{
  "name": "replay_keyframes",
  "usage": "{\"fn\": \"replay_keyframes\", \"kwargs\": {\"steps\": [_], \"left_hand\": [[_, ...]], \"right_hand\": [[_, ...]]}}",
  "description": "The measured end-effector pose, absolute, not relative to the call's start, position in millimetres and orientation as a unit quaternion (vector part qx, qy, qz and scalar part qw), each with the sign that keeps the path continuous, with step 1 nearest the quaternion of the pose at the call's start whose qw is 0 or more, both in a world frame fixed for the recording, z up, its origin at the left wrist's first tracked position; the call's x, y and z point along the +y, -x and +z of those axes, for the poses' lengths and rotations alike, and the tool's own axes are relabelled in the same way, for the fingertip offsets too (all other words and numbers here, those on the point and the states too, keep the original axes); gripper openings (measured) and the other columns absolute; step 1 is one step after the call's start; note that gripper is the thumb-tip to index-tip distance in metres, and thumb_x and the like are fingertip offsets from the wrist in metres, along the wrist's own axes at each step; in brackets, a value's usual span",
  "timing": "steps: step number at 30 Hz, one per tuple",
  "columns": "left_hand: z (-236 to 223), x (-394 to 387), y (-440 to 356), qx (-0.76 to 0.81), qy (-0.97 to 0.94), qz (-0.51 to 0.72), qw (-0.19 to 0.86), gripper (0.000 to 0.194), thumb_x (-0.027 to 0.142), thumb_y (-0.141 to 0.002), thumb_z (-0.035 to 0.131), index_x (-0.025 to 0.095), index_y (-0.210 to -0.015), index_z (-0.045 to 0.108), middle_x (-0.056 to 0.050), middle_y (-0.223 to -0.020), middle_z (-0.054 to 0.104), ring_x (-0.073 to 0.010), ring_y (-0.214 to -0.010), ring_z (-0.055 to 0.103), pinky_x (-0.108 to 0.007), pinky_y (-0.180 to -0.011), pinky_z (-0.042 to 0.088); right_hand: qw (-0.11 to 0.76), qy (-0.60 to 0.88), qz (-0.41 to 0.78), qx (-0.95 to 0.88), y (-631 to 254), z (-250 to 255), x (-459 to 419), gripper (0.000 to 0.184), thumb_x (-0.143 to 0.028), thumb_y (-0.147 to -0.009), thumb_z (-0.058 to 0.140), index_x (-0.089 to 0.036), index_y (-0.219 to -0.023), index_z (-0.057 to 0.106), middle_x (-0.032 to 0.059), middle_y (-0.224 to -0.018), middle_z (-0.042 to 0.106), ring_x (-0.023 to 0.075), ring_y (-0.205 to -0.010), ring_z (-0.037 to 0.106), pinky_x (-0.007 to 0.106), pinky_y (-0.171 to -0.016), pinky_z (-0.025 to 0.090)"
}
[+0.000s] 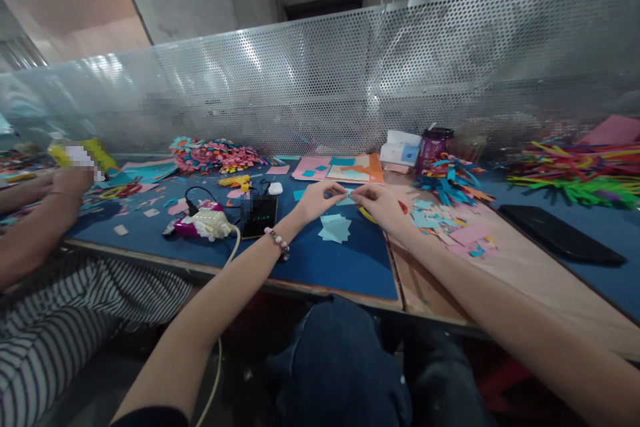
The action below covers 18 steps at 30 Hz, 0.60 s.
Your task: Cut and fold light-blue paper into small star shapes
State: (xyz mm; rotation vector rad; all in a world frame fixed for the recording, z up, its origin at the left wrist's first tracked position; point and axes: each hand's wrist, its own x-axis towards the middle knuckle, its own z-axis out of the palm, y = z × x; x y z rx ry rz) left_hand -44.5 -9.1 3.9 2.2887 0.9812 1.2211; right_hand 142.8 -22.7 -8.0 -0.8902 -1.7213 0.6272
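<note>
Blue table (345, 273) is looking super messy from here, left hand (320, 201) and right hand (379, 205) are pinching a slip (349, 199), both grips nearly closed, at one o'clock from the stack (335, 229).

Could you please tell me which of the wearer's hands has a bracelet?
The left hand: a beaded bracelet circles that arm; the right hand shows none.

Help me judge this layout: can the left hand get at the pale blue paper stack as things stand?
Probably yes: the pale blue paper stack lies uncovered close to the left hand, nothing between them, though its fingertips seem busy with a small paper piece.
</note>
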Motion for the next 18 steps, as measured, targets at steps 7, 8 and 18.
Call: {"fn": "replay_keyframes", "kwargs": {"steps": [7,8,18], "left_hand": [[7,-11,45,0.356,-0.828,0.407,0.148,0.015,0.029,-0.077,0.062,0.017,-0.081,0.07,-0.005,-0.081,0.07,-0.0135,-0.073,0.06,-0.027,-0.071,0.046],[7,-11,45,0.364,-0.818,0.415,0.164,0.016,0.03,-0.077,0.063,0.017,-0.081,0.07,-0.005,-0.08,0.07,-0.0135,-0.072,0.06,-0.027,-0.07,0.046],[9,-11,46,0.37,-0.731,0.478,0.318,0.02,0.031,-0.069,0.069,0.013,-0.078,0.07,-0.006,-0.077,0.07,-0.0136,-0.071,0.061,-0.027,-0.07,0.047]], "right_hand": [[0.483,0.368,0.17,-0.776,-143,-4,-24,0.019,-0.037,-0.08,0.058,-0.02,-0.084,0.064,0.0027,-0.074,0.064,0.0167,-0.068,0.057,0.03,-0.061,0.043],[0.494,0.367,0.189,-0.765,-142,-4,-24,0.022,-0.039,-0.08,0.058,-0.02,-0.09,0.063,0.003,-0.076,0.064,0.0168,-0.069,0.058,0.029,-0.062,0.043],[0.462,0.407,0.285,-0.735,-133,0,-36,0.042,-0.057,-0.075,0.058,-0.016,-0.064,0.06,0.0036,-0.065,0.066,0.0134,-0.055,0.053,0.026,-0.052,0.04]]}}
